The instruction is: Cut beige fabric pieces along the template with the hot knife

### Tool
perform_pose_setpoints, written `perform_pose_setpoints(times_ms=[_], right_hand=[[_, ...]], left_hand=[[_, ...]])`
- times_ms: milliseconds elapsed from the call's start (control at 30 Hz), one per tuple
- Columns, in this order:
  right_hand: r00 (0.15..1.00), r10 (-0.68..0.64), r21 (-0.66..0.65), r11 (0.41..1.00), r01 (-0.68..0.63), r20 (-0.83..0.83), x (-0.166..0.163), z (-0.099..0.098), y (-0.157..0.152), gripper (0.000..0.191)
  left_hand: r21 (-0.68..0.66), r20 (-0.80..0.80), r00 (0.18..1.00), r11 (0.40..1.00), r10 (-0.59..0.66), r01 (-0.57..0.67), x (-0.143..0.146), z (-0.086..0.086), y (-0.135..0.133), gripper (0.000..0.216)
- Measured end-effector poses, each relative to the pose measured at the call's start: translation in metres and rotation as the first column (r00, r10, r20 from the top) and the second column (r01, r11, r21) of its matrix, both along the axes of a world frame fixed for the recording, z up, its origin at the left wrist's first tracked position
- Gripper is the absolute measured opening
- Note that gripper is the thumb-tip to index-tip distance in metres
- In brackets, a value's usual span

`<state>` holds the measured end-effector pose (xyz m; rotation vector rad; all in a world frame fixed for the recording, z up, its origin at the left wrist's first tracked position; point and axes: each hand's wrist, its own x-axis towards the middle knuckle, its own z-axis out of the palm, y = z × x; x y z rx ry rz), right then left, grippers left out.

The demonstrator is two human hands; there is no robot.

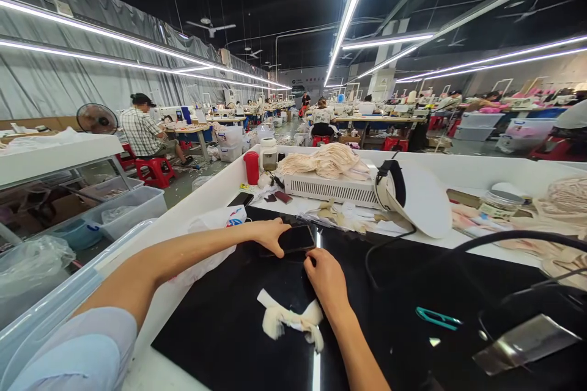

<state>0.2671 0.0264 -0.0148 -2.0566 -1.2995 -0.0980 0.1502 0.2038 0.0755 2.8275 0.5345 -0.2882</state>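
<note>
A dark smartphone (pixel 298 238) is tilted over the far part of the black work surface (pixel 220 317). My left hand (pixel 271 235) grips its left end, thumb on the near side and fingers along the far edge. By the phone's near right corner, my right hand (pixel 329 281) has its fingers curled closed; what is inside them, if anything, is hidden. Between my forearms lies a small cream fabric piece (pixel 293 317) with pale strips. Teal thread snips (pixel 438 318) rest to the right, near a shiny metal plate (pixel 527 342).
Behind the board stand a white vented box (pixel 330 189) bearing stacked cream fabric (pixel 323 162), a red cup (pixel 251 168), a jar (pixel 268 154) and a white visor (pixel 417 201). Black cables (pixel 504 238) cross the right side. Co-workers sit at sewing tables beyond.
</note>
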Motion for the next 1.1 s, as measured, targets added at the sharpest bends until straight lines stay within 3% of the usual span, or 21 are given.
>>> perform_pose_setpoints(times_ms=[300, 600, 1100], right_hand=[[1.0, 0.017, 0.025, 1.0, -0.017, 0.001, -0.001, -0.006, 0.0, 0.029], [1.0, -0.031, 0.031, 0.999, 0.031, 0.0, 0.002, 0.001, -0.002, 0.027], [0.985, -0.165, -0.088, 0.983, 0.16, -0.043, 0.008, 0.011, -0.009, 0.015]], left_hand=[[0.009, 0.01, 1.0, 1.0, -0.022, 0.022, 0.001, -0.004, 0.005, 0.083], [-0.012, -0.075, 0.991, 0.993, -0.114, 0.113, 0.005, 0.001, 0.014, 0.102], [-0.054, -0.08, 0.985, 0.988, -0.152, 0.148, 0.013, -0.004, 0.024, 0.106]])
